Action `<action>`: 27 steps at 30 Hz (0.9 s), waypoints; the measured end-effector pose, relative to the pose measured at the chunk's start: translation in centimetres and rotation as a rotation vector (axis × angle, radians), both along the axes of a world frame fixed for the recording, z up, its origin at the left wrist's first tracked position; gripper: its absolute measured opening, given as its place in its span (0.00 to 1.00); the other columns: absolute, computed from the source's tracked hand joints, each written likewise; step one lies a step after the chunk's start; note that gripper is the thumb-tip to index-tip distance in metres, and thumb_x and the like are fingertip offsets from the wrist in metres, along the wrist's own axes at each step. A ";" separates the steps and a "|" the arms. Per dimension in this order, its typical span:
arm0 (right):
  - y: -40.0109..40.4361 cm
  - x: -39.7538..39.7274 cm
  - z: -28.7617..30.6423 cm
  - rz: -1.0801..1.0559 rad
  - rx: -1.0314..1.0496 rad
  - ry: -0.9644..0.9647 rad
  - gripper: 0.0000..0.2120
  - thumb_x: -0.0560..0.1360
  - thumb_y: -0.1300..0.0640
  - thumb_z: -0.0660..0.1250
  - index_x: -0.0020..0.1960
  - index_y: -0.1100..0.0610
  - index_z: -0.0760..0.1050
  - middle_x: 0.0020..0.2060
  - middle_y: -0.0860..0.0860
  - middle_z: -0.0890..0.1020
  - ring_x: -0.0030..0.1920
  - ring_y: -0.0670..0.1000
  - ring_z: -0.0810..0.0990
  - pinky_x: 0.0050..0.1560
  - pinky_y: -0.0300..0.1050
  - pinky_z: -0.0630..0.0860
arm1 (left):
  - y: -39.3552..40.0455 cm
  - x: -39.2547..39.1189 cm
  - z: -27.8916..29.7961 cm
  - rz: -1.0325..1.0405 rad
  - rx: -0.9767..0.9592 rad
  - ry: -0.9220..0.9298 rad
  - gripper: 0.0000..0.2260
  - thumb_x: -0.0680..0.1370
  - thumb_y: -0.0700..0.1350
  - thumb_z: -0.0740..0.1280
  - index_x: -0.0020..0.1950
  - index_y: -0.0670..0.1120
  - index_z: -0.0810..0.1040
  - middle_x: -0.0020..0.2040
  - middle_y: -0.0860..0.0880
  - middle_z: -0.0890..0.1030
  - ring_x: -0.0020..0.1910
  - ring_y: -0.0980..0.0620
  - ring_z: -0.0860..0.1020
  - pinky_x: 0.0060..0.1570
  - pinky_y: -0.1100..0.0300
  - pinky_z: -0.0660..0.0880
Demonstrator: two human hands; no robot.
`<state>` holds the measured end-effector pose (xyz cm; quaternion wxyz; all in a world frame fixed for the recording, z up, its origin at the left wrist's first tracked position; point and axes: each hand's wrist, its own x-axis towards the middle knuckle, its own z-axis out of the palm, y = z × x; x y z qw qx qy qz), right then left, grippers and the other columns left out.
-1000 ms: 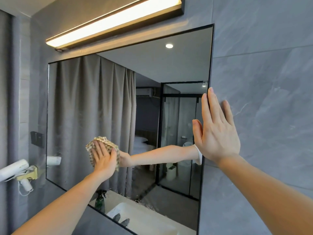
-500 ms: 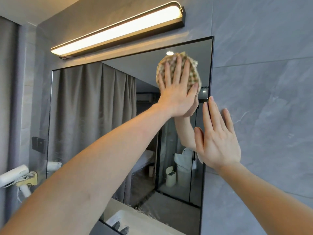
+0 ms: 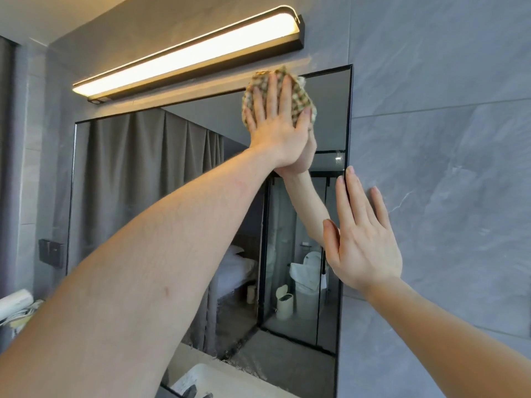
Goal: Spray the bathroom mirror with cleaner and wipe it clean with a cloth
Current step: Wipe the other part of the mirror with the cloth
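Observation:
A black-framed mirror (image 3: 149, 202) hangs on the grey tiled wall. My left hand (image 3: 277, 124) presses a checked beige cloth (image 3: 301, 96) flat against the glass near the mirror's top right corner, fingers straight and spread. The cloth bulges out above and to the right of the fingers, reaching the top frame. My right hand (image 3: 363, 239) lies flat with straight fingers across the mirror's right edge and the wall tile beside it. No spray bottle shows in this view.
A lit bar lamp (image 3: 186, 56) is mounted just above the mirror. A dark wall switch (image 3: 51, 252) and a white hair dryer (image 3: 14, 303) sit at the left. The white basin (image 3: 201, 380) lies below, partly seen in the mirror.
My left hand swept the cloth from the mirror's lower left up to its top right corner, then a little higher toward the top frame. The right hand stayed on the mirror's right edge.

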<state>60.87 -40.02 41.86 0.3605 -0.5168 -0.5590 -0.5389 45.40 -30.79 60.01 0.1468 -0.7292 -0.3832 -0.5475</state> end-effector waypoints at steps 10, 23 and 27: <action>0.1 0.0 0.0 -0.009 -0.016 0.004 0.33 0.85 0.51 0.55 0.84 0.67 0.52 0.85 0.62 0.53 0.86 0.57 0.54 0.85 0.61 0.51 | 10.9 -13.8 -8.3 0.127 -0.587 -0.443 0.33 0.87 0.63 0.46 0.87 0.52 0.38 0.86 0.50 0.36 0.85 0.44 0.36 0.82 0.45 0.34; 0.1 -0.1 0.0 -0.006 -0.014 0.009 0.34 0.84 0.50 0.55 0.84 0.67 0.54 0.85 0.62 0.54 0.86 0.57 0.55 0.85 0.61 0.52 | 10.4 -14.3 -12.3 0.056 -0.634 -0.418 0.35 0.86 0.65 0.47 0.86 0.50 0.36 0.86 0.51 0.34 0.84 0.39 0.34 0.82 0.41 0.35; 0.1 -0.1 0.0 0.013 0.001 0.002 0.34 0.84 0.52 0.57 0.84 0.68 0.54 0.85 0.63 0.54 0.85 0.59 0.58 0.84 0.62 0.53 | 6.1 -9.3 -5.8 0.006 -0.395 -0.186 0.37 0.84 0.68 0.45 0.84 0.53 0.30 0.84 0.52 0.29 0.83 0.39 0.31 0.81 0.36 0.34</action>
